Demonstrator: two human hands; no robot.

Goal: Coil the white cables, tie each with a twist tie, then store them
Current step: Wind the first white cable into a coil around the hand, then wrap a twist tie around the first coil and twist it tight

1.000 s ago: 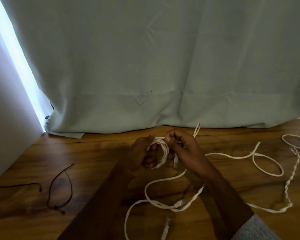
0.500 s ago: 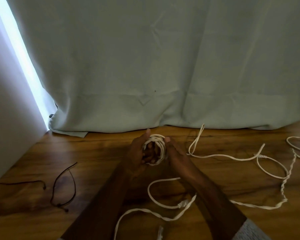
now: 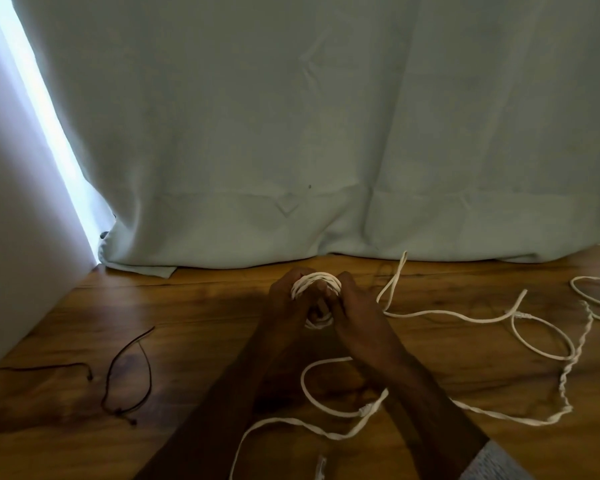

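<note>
The floor (image 3: 194, 306) is wood with a warm brown grain and a soft sheen. Behind it hangs a curtain (image 3: 291, 133) of pale green matt cloth, creased and hemmed at the bottom. The coil (image 3: 315, 279) looks like smooth white plastic-sheathed cable, while the cable (image 3: 568, 386) right of the coil is twisted and ropy. Left of the coil lie thin dark ties (image 3: 146, 358), matt and wiry.

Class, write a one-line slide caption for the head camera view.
Both hands, left hand and right hand, grip a coiled white cable above a wooden floor strewn with loose cables.
</note>
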